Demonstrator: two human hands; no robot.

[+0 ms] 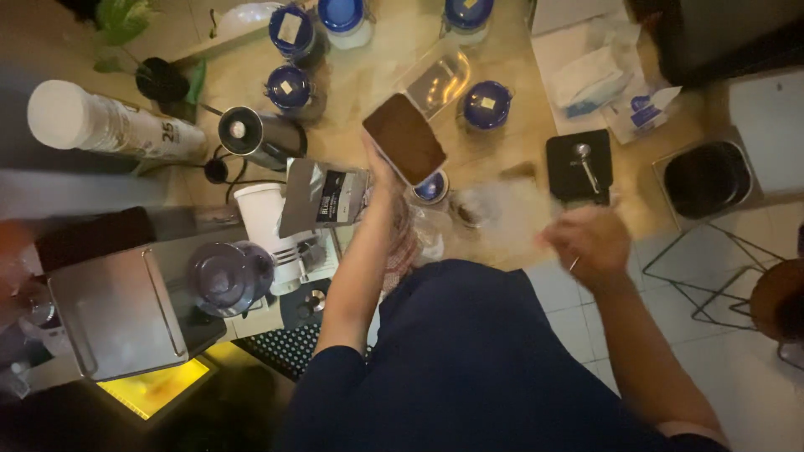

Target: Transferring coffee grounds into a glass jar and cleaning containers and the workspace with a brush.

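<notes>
Left hand (381,172) gripping tilted open container (405,138) of brown powder | right hand (589,240) closing on thin utensil, blurred | risk: steeper tilting spilling powder onto counter (368,79).

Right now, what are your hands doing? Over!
Left hand holds the square tub of brown powder, tilted. Right hand blurred, pinching something thin; can't tell what. Blue-lidded jars crowd the counter.

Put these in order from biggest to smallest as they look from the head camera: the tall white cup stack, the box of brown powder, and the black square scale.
1. Tall white cup stack, lying sideways.
2. Clear rectangular box of brown powder, held in the left hand; it sits nearer the camera, so this is unsure.
3. Black square scale, nearly alike.
</notes>
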